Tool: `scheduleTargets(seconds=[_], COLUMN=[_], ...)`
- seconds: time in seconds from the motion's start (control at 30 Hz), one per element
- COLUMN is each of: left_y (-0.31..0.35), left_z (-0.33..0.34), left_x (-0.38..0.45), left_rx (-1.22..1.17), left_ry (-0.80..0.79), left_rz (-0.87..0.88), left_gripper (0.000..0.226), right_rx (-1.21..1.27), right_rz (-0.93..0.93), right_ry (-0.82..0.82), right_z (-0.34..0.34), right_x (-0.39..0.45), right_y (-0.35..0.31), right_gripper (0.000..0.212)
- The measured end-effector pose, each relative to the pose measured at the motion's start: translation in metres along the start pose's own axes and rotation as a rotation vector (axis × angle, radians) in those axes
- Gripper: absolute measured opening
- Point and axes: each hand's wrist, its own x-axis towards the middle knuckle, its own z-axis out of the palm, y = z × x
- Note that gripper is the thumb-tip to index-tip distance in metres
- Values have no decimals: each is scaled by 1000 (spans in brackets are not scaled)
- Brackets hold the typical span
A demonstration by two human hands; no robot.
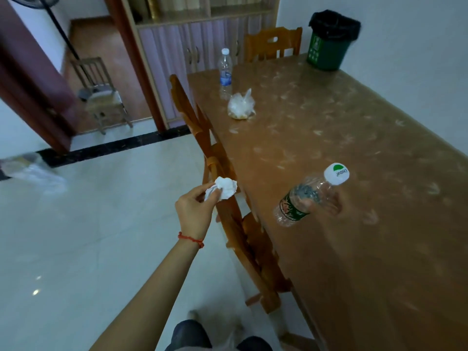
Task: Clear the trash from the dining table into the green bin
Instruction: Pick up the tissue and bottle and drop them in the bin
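Note:
My left hand (195,211) pinches a crumpled white tissue (224,187) over the floor, just left of the dining table (354,138). A clear plastic bottle (301,198) with a green label and white cap is gripped by my right hand (333,205), tilted above the table's near part; that hand is motion-blurred. At the far left end of the table an upright bottle with a blue label (225,72) stands, and a knotted clear plastic bag (241,106) lies beside it. The green bin (326,50), lined with a black bag, sits on the table's far corner.
Wooden chairs (228,198) are pushed in along the table's left side, and another chair (273,44) stands at the far end. A cabinet (177,54) is behind the table. On the tiled floor at left lies a plastic bag (33,171). A small chair (101,95) stands in the doorway.

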Motion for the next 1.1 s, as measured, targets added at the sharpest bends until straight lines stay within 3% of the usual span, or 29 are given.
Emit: scheduleTargets(seconds=[0.6,1.1], left_y=[-85,-179], left_z=[-174,-342], left_x=[40,90], left_rx=[-103,18], left_ry=[217,384], left_rz=[-197,-333], left_gripper=[16,12], right_rx=[-48,-117], right_rz=[-204,-207], right_ry=[-93,-431], right_z=[164,374], right_x=[-57,-101], right_y=[-87,-92], right_gripper=[55,59])
